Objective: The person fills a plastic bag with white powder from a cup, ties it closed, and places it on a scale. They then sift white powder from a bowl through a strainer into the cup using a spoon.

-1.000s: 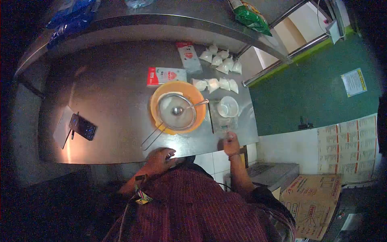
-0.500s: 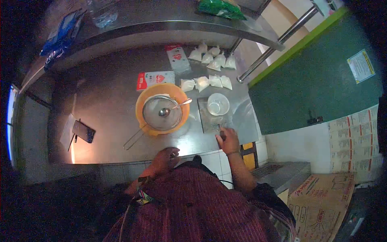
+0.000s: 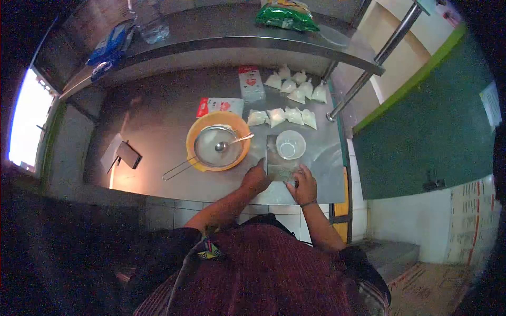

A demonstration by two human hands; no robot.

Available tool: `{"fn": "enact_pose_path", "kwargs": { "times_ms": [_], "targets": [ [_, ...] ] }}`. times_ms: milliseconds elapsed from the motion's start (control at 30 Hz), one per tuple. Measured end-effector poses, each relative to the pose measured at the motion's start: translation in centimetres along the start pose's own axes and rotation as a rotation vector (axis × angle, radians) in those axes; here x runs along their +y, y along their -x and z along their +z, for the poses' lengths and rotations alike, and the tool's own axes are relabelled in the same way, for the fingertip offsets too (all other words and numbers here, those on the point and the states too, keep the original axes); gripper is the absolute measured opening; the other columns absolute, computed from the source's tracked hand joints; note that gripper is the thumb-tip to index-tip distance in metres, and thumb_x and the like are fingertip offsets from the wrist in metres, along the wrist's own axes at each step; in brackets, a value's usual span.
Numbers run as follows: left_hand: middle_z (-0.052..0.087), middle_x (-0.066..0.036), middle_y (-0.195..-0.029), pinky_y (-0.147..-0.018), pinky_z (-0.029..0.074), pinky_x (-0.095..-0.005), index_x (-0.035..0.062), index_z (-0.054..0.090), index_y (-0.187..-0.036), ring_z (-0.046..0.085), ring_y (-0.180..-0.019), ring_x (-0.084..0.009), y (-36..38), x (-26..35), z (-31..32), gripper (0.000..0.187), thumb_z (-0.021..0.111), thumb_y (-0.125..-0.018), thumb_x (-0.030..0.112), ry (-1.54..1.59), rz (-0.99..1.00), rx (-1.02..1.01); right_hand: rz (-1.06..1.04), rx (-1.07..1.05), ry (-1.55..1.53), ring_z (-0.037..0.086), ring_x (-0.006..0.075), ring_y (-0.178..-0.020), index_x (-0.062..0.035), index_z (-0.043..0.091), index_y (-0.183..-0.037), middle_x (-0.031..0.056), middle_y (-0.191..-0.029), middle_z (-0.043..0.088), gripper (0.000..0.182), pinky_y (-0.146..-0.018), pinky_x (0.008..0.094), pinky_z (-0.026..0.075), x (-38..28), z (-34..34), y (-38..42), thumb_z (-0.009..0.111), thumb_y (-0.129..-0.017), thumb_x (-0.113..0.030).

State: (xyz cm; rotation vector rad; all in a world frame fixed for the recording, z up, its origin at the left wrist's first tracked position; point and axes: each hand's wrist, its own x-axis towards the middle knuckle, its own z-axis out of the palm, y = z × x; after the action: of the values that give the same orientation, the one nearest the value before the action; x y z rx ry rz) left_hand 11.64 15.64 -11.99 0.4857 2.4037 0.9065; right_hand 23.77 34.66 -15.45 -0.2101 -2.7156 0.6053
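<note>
A flat kitchen scale (image 3: 279,173) lies near the counter's front edge, with a clear plastic tub (image 3: 291,145) standing on it. My left hand (image 3: 255,179) is closed at the scale's left edge, most of its fingers hidden from above. At the front right corner, my right hand (image 3: 304,188) grips the scale, thumb and fingers bent around it. Left of the scale, an orange bowl (image 3: 192,134) holds a wire sieve (image 3: 196,150) across its top. A metal spoon (image 3: 240,139) rests in the sieve over white powder.
Several tied bags of white powder (image 3: 276,117) lie behind the scale, more (image 3: 297,95) farther back. Two red-and-white packs (image 3: 224,106) are behind the bowl. A phone (image 3: 129,155) lies at left. A metal shelf (image 3: 221,45) overhangs the counter; a post (image 3: 358,82) stands right.
My left hand has moved from the counter's front edge, right and forward to the scale's left side. My right hand has stayed by the scale's front. The view has shifted.
</note>
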Motion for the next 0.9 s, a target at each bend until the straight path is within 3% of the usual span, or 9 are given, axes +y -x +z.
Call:
{"fn": "enact_pose_path", "kwargs": {
  "times_ms": [33,100,300,367,467,633,733,800,900],
  "targets": [
    [0.067,-0.028,-0.117,-0.095,0.053,-0.0480,-0.0025,0.038,-0.144,0.066,-0.110,-0.0428,-0.1,-0.1,0.3,0.080,0.074,-0.087,0.041,-0.001,-0.009,0.014,-0.010,-0.012,0.030,0.058,0.0359,-0.121,-0.0086,0.064,-0.105,0.0180,-0.141,0.052,0.046,-0.096,0.0488,0.049,0.2,0.0,0.1,0.086,-0.073,-0.034],
    [0.067,-0.027,-0.119,-0.096,0.053,-0.0480,0.0012,0.043,-0.141,0.066,-0.111,-0.0418,-0.3,-0.6,1.4,0.072,0.073,-0.087,0.038,0.067,0.212,0.105,-0.020,-0.023,0.050,0.059,0.0348,-0.119,-0.0091,0.065,-0.104,0.0167,-0.142,0.052,0.044,-0.094,0.0480,0.050,0.5,0.0,0.0,0.085,-0.074,-0.034],
    [0.067,-0.024,-0.122,-0.095,0.053,-0.0475,0.0044,0.047,-0.137,0.066,-0.112,-0.0406,0.2,0.8,1.6,0.066,0.073,-0.086,0.038,-0.042,0.176,0.130,-0.039,-0.046,0.108,0.063,0.0333,-0.113,-0.0099,0.063,-0.112,0.0152,-0.143,0.052,0.044,-0.087,0.0484,0.052,0.5,-0.3,-0.1,0.079,-0.080,-0.035],
    [0.066,-0.024,-0.123,-0.094,0.053,-0.0475,0.0044,0.048,-0.136,0.066,-0.111,-0.0407,0.3,1.6,1.1,0.066,0.073,-0.086,0.040,-0.067,0.156,0.104,0.000,-0.224,0.150,0.066,0.0338,-0.106,-0.0108,0.057,-0.124,0.0158,-0.145,0.051,0.053,-0.080,0.0480,0.055,0.4,-0.9,-0.7,0.075,-0.083,-0.037],
    [0.067,-0.024,-0.122,-0.092,0.054,-0.0478,0.0052,0.049,-0.136,0.067,-0.109,-0.0408,0.6,2.4,0.9,0.064,0.071,-0.087,0.042,-0.135,0.095,0.059,-0.067,-0.137,0.138,0.068,0.0333,-0.102,-0.0120,0.052,-0.133,0.0162,-0.146,0.050,0.061,-0.076,0.0464,0.057,1.1,-0.2,-0.5,0.074,-0.083,-0.038],
    [0.069,-0.023,-0.119,-0.090,0.055,-0.0490,0.0070,0.050,-0.136,0.068,-0.105,-0.0412,-0.3,1.1,1.9,0.062,0.069,-0.088,0.040,-0.218,0.073,0.077,-0.167,-0.059,0.138,0.070,0.0314,-0.101,-0.0131,0.051,-0.134,0.0152,-0.141,0.054,0.062,-0.071,0.0446,0.058,1.6,0.3,-0.5,0.075,-0.082,-0.037],
    [0.069,-0.024,-0.118,-0.091,0.055,-0.0488,0.0039,0.048,-0.138,0.069,-0.104,-0.0412,-0.7,1.3,1.9,0.066,0.068,-0.087,0.041,-0.248,0.179,0.074,-0.187,-0.061,0.162,0.070,0.0303,-0.099,-0.0142,0.051,-0.133,0.0139,-0.138,0.057,0.061,-0.069,0.0445,0.058,1.3,-0.2,-0.7,0.075,-0.082,-0.036],
    [0.068,-0.025,-0.119,-0.092,0.055,-0.0482,0.0011,0.047,-0.139,0.068,-0.106,-0.0411,0.0,2.7,1.2,0.069,0.065,-0.087,0.043,-0.306,0.001,0.013,-0.172,-0.098,0.204,0.071,0.0298,-0.099,-0.0147,0.052,-0.133,0.0133,-0.137,0.058,0.060,-0.068,0.0445,0.058,1.3,-0.1,-0.7,0.075,-0.081,-0.035],
    [0.068,-0.026,-0.119,-0.092,0.055,-0.0479,-0.0009,0.044,-0.142,0.069,-0.106,-0.0409,1.4,4.8,-0.2,0.073,0.062,-0.088,0.044,-0.318,0.050,-0.024,-0.194,-0.103,0.231,0.071,0.0289,-0.098,-0.0145,0.053,-0.132,0.0125,-0.137,0.058,0.059,-0.070,0.0452,0.059,1.4,0.1,-0.6,0.075,-0.081,-0.035]
  ]
}}
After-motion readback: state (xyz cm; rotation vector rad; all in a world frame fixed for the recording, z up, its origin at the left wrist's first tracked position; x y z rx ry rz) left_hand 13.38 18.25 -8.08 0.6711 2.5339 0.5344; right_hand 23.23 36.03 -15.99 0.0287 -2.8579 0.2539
